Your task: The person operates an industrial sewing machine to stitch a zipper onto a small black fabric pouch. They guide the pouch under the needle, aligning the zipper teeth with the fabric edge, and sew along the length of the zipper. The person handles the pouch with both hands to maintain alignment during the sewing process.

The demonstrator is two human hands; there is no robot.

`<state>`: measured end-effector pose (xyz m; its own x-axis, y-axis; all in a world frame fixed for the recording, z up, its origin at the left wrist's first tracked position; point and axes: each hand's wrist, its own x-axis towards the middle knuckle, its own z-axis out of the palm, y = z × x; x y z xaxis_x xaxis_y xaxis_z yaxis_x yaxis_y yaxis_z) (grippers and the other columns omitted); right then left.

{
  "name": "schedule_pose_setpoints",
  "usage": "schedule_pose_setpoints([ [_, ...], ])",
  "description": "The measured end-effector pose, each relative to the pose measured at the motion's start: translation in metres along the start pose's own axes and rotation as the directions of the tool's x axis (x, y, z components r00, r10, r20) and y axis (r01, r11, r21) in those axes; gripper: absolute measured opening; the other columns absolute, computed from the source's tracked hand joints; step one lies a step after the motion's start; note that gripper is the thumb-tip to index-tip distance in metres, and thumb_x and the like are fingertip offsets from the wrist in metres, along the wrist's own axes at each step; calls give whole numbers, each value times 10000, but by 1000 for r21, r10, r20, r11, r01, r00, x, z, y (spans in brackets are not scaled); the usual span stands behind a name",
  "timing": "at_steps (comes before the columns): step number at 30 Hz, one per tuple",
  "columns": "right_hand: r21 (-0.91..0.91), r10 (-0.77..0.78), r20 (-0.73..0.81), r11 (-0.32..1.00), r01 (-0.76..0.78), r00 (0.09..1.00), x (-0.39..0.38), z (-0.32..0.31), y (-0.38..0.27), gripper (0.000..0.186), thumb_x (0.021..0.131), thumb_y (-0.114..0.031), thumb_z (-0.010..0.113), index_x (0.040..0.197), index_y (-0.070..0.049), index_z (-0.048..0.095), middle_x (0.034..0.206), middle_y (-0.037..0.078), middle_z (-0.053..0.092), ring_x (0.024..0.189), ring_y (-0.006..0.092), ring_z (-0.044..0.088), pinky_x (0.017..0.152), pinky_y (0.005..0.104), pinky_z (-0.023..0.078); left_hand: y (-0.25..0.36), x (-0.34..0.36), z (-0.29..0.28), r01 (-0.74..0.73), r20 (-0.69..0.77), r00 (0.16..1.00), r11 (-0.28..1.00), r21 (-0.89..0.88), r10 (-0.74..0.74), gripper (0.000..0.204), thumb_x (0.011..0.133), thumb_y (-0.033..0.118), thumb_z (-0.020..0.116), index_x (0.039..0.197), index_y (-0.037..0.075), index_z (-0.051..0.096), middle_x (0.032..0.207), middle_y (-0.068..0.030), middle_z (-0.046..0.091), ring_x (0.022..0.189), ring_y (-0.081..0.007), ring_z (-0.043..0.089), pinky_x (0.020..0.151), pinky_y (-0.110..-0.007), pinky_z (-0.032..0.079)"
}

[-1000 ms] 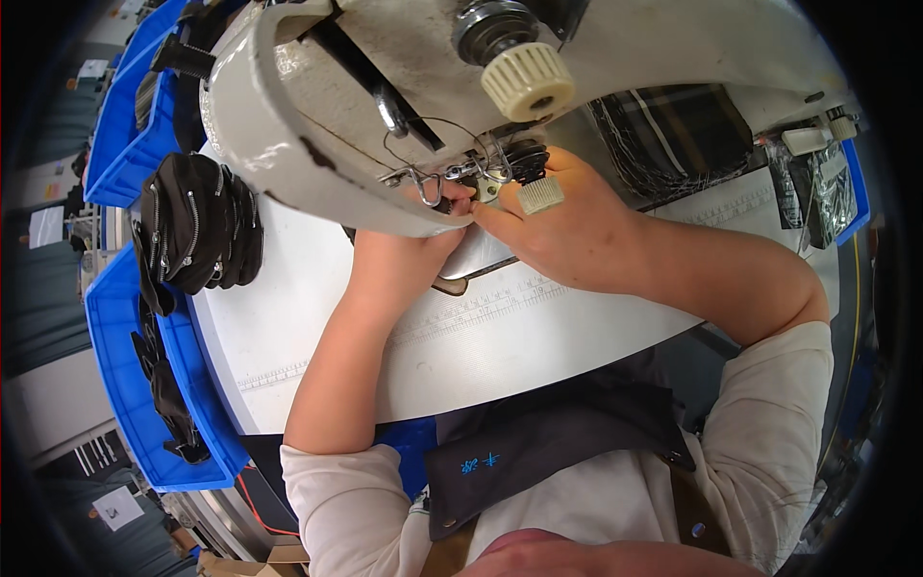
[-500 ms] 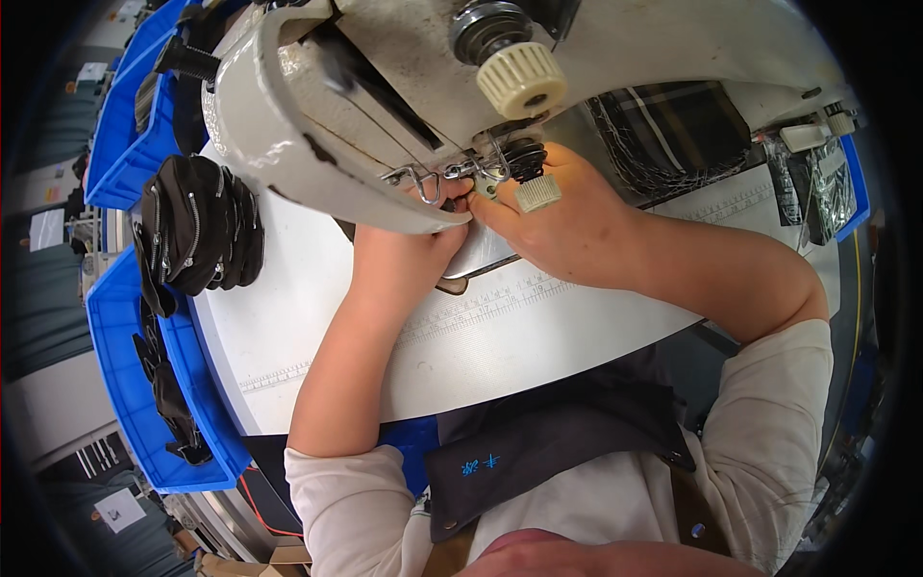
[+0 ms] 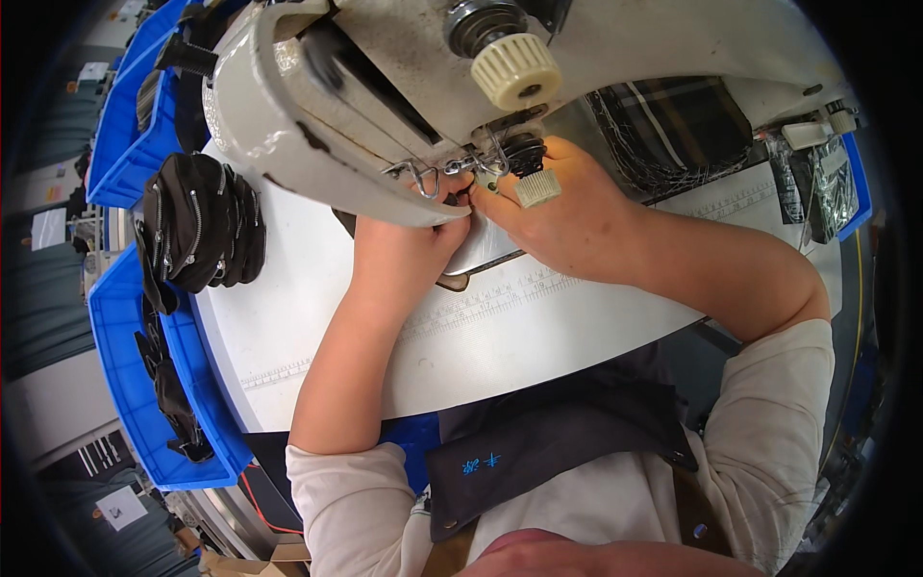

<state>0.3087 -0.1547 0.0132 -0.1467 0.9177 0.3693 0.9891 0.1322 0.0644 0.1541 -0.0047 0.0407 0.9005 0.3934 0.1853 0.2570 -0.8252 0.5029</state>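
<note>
A white sewing machine [image 3: 404, 106] arches over the far side of the white surface [image 3: 317, 327]. Black zippered pieces [image 3: 197, 231] are piled at the left by blue bins [image 3: 130, 375]. Under the machine head, left hand [image 3: 404, 252] and right hand [image 3: 567, 226] touch, fingers pinched at the needle area; what they grasp is hidden.

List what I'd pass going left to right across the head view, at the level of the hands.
Blue bin → black zippered pieces → left hand → right hand → plaid fabric → clear bag.
</note>
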Motion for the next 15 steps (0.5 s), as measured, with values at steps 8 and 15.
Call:
schedule_pose_setpoints([
  [8, 6, 2, -61, 1000, -2, 998, -2, 1, 0, 30, 806, -161, 691, 834, -155, 699, 800, 1, 662, 827, 182, 639, 809, 356, 442, 1, 2, -7, 71, 42, 997, 992, -104, -67, 269, 835, 127, 764, 1078, 11, 766, 859, -148, 745, 755, -298, 714, 705, -373, 563],
  [15, -29, -8, -52, 1000, 7, 999, -1, -1, -1, 15, 787, -144, 687, 799, -140, 679, 789, 12, 652, 817, 194, 630, 801, 355, 444, 3, 1, -9, -5, 53, 999, 1000, 28, 3, 268, 840, 133, 754, 1082, 19, 764, 884, -146, 730, 764, -299, 703, 706, -380, 562],
])
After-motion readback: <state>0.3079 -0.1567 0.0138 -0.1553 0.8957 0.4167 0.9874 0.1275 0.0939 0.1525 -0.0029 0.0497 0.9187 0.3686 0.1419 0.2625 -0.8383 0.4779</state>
